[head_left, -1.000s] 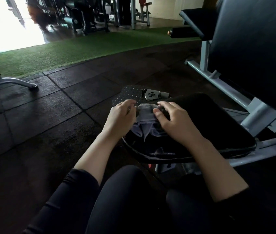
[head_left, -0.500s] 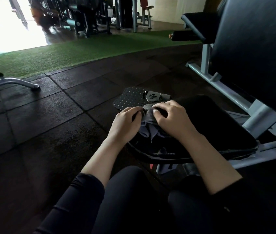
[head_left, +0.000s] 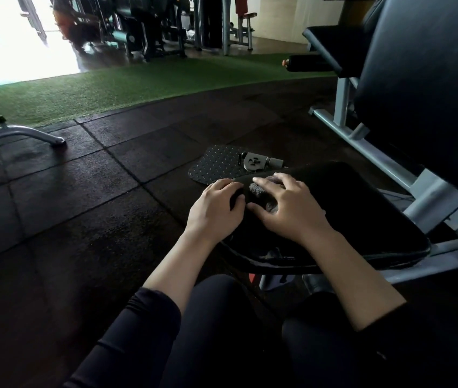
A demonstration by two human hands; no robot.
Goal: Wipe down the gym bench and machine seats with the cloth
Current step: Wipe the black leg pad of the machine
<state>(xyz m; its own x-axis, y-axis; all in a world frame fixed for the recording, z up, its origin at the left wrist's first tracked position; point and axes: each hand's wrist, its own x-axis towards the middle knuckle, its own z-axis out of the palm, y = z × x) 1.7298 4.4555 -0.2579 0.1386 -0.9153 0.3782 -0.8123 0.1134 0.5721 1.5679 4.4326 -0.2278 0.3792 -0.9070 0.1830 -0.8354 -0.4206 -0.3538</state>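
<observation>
Both hands have flattened the cloth (head_left: 258, 189), earlier bunched, onto the seat (head_left: 362, 208): right hand (head_left: 286, 208) splayed pressing it, left hand (head_left: 216, 208) at nine o'clock, fingers curled over the edge; wiping seems ready.

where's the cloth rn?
Head view, centre: the grey cloth is bunched on the front left corner of the black seat pad, under the right hand, with the left hand beside it.

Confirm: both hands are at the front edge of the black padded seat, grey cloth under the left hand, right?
Not quite. The head view shows the crumpled grey cloth under the right hand, not the left hand. Both hands are at the black padded seat's front edge.
</observation>
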